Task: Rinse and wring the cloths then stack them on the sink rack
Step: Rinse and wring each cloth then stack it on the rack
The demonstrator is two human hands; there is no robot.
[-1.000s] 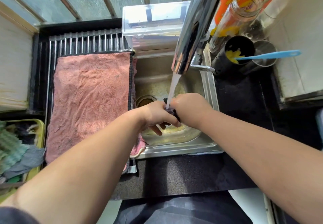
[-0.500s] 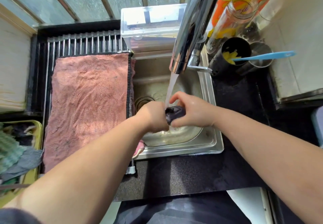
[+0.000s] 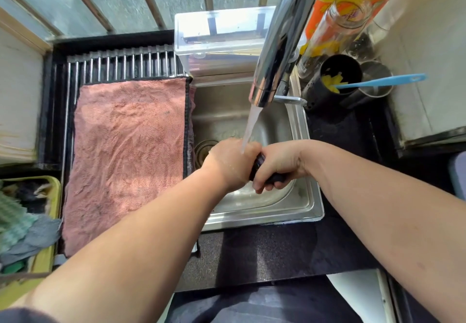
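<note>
Over the steel sink, my left hand and my right hand both grip a small dark cloth bunched tight between them. Only a dark strip of it shows between the fists. Water runs from the chrome tap onto the back of my left hand. A pink cloth lies spread flat on the roll-up sink rack to the left of the basin.
A clear plastic box stands behind the sink. At the right are a glass jar, a black holder and a blue utensil. A yellow tub at the far left holds several cloths. Dark countertop runs along the front.
My hands have twisted against each other on the dark cloth. The right hand has rolled over so its fingers curl under. The stream now lands on my left hand.
</note>
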